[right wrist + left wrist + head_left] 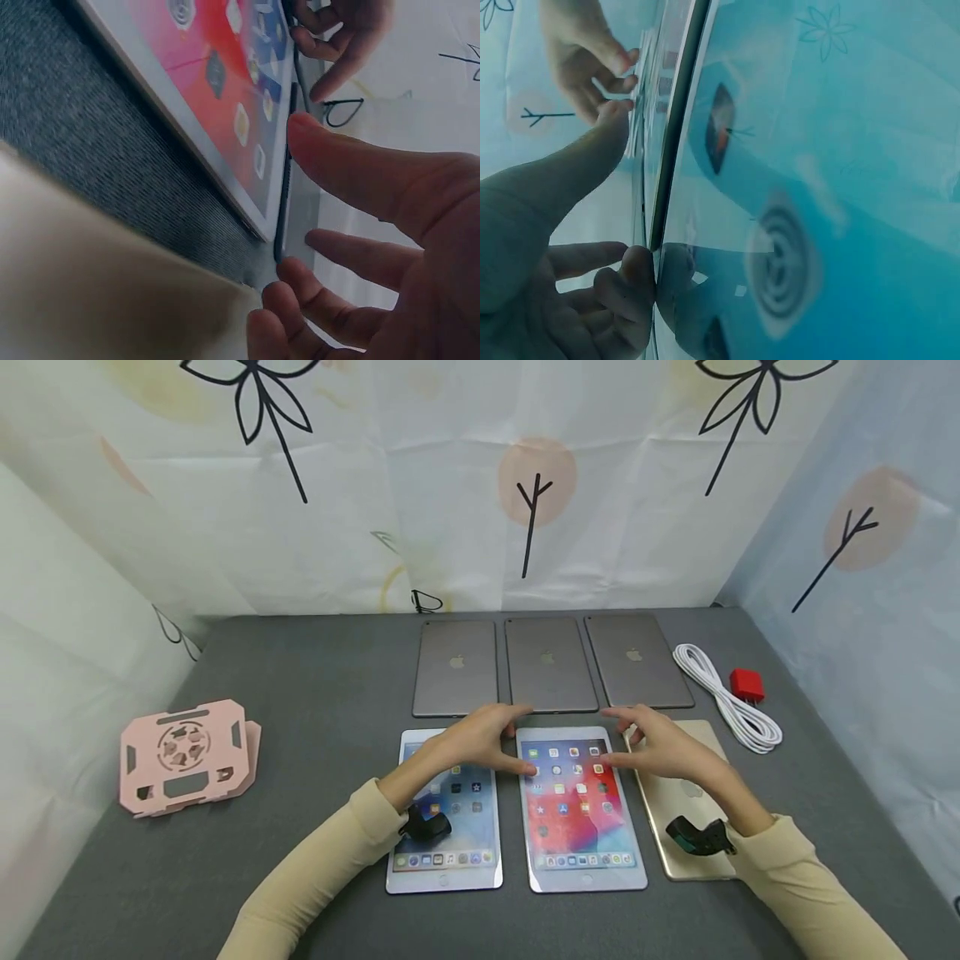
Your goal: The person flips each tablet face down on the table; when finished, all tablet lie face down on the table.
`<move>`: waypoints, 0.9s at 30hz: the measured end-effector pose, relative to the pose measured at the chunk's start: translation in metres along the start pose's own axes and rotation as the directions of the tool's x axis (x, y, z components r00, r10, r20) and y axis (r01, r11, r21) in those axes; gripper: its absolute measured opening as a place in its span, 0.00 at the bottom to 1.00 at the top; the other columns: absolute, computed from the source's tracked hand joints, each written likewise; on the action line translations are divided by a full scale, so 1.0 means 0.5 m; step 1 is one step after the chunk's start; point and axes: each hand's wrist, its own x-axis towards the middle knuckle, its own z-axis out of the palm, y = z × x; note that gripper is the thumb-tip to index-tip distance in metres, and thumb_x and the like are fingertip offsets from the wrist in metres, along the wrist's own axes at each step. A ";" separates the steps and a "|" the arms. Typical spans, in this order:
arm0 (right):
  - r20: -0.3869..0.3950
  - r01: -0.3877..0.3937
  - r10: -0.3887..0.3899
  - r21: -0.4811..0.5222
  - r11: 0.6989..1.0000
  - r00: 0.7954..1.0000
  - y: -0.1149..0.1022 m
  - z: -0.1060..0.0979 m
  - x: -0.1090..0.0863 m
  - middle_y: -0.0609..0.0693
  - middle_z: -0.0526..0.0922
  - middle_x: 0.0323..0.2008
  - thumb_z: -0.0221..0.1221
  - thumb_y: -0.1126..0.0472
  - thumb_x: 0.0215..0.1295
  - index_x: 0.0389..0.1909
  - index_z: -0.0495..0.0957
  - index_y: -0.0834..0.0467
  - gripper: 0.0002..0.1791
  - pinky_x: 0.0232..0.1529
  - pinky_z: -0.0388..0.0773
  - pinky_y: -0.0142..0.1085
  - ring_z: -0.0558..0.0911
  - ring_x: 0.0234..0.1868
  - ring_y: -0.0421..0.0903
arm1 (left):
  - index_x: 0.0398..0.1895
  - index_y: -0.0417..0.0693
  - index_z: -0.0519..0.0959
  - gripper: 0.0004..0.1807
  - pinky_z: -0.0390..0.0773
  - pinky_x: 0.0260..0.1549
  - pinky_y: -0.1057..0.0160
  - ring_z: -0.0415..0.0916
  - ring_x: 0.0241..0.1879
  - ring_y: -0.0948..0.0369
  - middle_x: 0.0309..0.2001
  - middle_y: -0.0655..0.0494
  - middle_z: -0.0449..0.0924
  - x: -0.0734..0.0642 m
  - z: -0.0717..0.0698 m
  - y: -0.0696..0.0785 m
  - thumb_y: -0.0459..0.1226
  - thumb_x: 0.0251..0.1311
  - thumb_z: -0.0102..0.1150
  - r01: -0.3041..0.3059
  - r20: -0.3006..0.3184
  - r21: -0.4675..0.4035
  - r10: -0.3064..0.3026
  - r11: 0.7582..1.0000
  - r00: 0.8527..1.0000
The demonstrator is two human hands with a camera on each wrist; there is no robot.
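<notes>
A white-framed tablet (pixel 579 814) lies face up in the middle, its screen lit with app icons on red and blue. My left hand (pixel 486 739) reaches over its upper left corner, the thumb across the left edge. On the other side my right hand (pixel 663 745) has its thumb over the right edge, fingers spread. Both hands look relaxed, with nothing gripped. Under the left wrist lies a second lit white tablet (pixel 474 814) with a blue screen. A gold tablet (pixel 675 827) lies face down beneath the right hand and wrist.
Three grey tablets (pixel 456 681) lie face down in a row at the back. To the right are a coiled white cable (pixel 727 697) and a red charger plug (pixel 747 684). A pink slotted stand (pixel 183 756) sits at the left. Printed cloth surrounds the grey table (pixel 315 693).
</notes>
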 end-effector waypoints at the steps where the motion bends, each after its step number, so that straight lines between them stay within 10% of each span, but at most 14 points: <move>1: 0.018 -0.007 0.007 -0.003 1.000 1.000 -0.001 0.003 0.003 0.68 0.76 0.52 0.74 0.51 0.57 0.70 0.67 0.69 0.45 0.37 0.80 0.40 0.79 0.44 0.55 | 0.75 0.41 0.66 0.53 0.75 0.40 0.65 0.74 0.39 0.61 0.44 0.51 0.82 0.006 0.011 -0.017 0.57 0.51 0.76 -0.015 -0.011 0.019 0.015 1.000 1.000; 27: 0.017 -0.103 0.102 0.086 0.991 0.995 -0.008 0.036 0.014 0.66 0.74 0.50 0.78 0.59 0.52 0.64 0.67 0.77 0.45 0.39 0.70 0.38 0.69 0.44 0.53 | 0.66 0.44 0.77 0.47 0.78 0.42 0.61 0.76 0.42 0.59 0.48 0.48 0.83 -0.008 0.031 0.018 0.56 0.44 0.81 0.083 -0.063 0.049 -0.079 0.995 0.995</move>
